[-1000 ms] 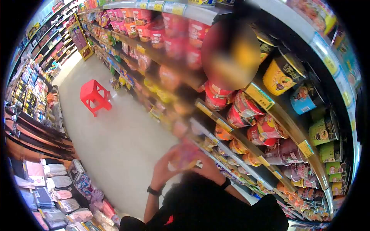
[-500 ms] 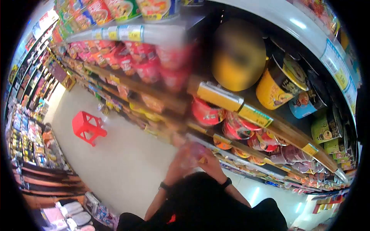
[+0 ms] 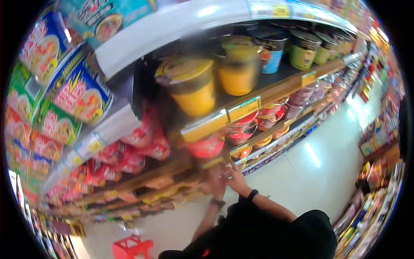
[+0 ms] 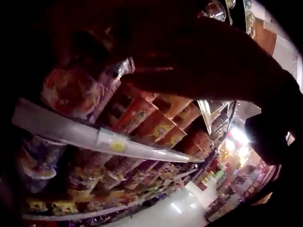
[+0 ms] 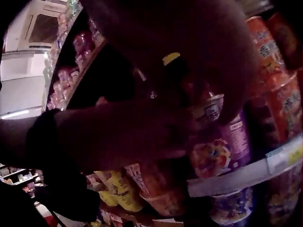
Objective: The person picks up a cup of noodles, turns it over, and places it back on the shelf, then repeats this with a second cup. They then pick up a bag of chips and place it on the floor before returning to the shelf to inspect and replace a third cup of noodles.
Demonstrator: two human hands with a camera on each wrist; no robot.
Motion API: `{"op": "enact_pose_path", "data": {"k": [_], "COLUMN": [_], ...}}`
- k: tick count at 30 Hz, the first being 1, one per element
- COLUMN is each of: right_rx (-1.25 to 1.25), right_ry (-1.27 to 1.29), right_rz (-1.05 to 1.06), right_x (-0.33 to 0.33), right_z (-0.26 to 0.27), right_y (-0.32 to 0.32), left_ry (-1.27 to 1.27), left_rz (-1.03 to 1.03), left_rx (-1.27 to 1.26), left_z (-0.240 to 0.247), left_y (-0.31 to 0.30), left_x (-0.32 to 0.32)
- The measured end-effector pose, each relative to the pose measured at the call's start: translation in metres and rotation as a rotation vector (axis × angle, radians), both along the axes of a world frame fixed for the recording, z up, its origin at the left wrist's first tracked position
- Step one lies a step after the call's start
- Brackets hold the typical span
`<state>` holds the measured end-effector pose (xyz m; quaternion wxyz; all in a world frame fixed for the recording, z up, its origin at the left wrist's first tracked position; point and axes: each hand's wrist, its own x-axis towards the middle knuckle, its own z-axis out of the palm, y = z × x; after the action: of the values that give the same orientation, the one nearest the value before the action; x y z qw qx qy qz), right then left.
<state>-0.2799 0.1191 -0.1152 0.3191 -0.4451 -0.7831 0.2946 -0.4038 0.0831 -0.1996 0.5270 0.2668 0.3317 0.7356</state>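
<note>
In the head view both hands meet low at the front of the shelves, round a small purple instant noodle cup [image 3: 224, 172]. My left hand [image 3: 217, 184] holds it from the left, blurred by motion. My right hand [image 3: 238, 180] grips it from the other side with bent fingers. The right wrist view shows the purple noodle cup [image 5: 212, 153] with a food picture on its side, dark fingers over its top. In the left wrist view the noodle cup [image 4: 72, 91] overlaps the shelf rail. Much of both hands is in deep shadow there.
Yellow noodle cups [image 3: 196, 95] stand on the shelf above the hands, red cups [image 3: 207, 146] below them. Price rails [image 3: 205, 125] run along the shelf edges. Larger blue cups [image 3: 82, 88] stand at upper left. A red stool [image 3: 131, 247] is on the floor [image 3: 297, 166].
The head view has swung left, so the shelves now spread across the front and the stool sits at the bottom. Both hands still hold the cup, now overlapping the lower shelves.
</note>
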Motion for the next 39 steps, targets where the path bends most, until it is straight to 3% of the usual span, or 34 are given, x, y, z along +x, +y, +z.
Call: {"op": "enact_pose_path", "data": {"k": [1,2,3,6,9,11,12,15,16,19,21,22,23,26,28,30,32,35,36,39], "right_rx": [0.085,0.055,0.031,-0.044,-0.340,-0.434,-0.401,-0.292,-0.378,-0.281,-0.094,-0.005,0.084,-0.218,-0.079,-0.132,-0.368,-0.429,-0.436,-0.316], "right_ry": [0.059,0.038,0.023,-0.013,0.417,0.457,0.277,0.159,0.185,-0.119,-0.230,-0.172,-0.113,-0.114,0.014,0.110,0.161,0.282,0.274,0.095], "right_rz": [-0.108,-0.183,-0.191,-0.212,-0.268,-0.251,-0.208,-0.040,0.028,0.247,0.368,0.415,0.462,0.506,0.461,0.448,0.461,0.479,0.493,0.515], "right_x": [-0.009,-0.011,-0.012,-0.016,-0.028,-0.025,-0.017,0.004,0.011,0.021,0.023,0.013,0.007,0.032,0.013,0.011,0.026,0.023,0.027,0.044], "right_z": [0.009,0.007,-0.003,-0.035,-0.059,-0.056,-0.048,-0.028,-0.003,0.065,0.044,0.002,-0.038,0.041,-0.036,-0.047,0.005,-0.029,-0.012,0.030], "right_y": [-0.009,-0.016,-0.016,-0.011,0.004,0.024,0.030,0.042,0.041,0.050,0.068,0.071,0.079,0.086,0.088,0.086,0.094,0.091,0.092,0.108], "left_ry": [-0.145,-0.520,-0.897,-0.724,-0.613,-0.525,-0.487,-0.325,-0.274,-0.141,-0.077,-0.051,-0.030,0.002,0.018,0.018,-0.003,-0.198,0.061,0.411], "left_rz": [-0.062,-0.211,-0.349,-0.250,-0.192,-0.141,-0.113,-0.003,0.039,0.156,0.223,0.254,0.285,0.365,0.408,0.442,0.471,0.506,0.463,0.472], "left_rx": [0.033,0.107,0.166,0.068,0.017,-0.016,-0.031,-0.089,-0.105,-0.148,-0.183,-0.194,-0.204,-0.214,-0.221,-0.229,-0.227,-0.166,-0.197,-0.289], "left_z": [-0.001,-0.041,-0.052,-0.054,-0.048,-0.041,-0.038,-0.031,-0.030,-0.023,-0.017,-0.014,-0.011,-0.006,-0.003,-0.001,0.000,0.013,0.002,-0.008], "left_y": [0.006,0.014,0.013,0.017,0.021,0.023,0.025,0.028,0.028,0.029,0.031,0.032,0.032,0.030,0.029,0.027,0.028,0.032,0.031,0.030], "left_x": [-0.004,-0.011,-0.014,-0.007,-0.004,-0.001,0.001,0.004,0.005,0.008,0.010,0.010,0.011,0.016,0.020,0.026,0.031,0.041,0.033,0.028]}}
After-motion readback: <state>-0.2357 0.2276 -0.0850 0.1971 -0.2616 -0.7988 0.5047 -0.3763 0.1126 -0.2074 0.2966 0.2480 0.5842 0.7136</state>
